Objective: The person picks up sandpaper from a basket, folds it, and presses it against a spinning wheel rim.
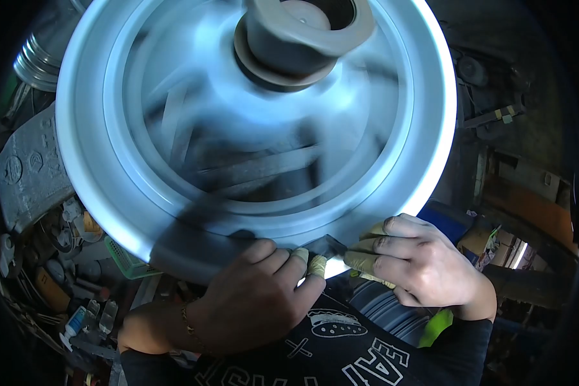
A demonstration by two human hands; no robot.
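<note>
A large pale wheel rim (87,116) fills the upper middle, its inner part blurred as if spinning. Near its top is a grey-brown hub (283,48). Against the rim's lower edge, my left hand (264,293) has its fingers curled, with yellowish tape on some fingertips. My right hand (418,260), also with taped fingers, is bent in from the right at the same edge. Between the two hands lies a small dark flat piece (327,246), with fingertips of both hands close to it. Which fingers press on it is hard to make out.
At the left is a grey cast metal part (35,164), with a green basket (125,260) below it. A small white-and-blue bottle (76,321) lies among clutter at the lower left. Stacked dark ribbed rings (386,309) sit under my right arm.
</note>
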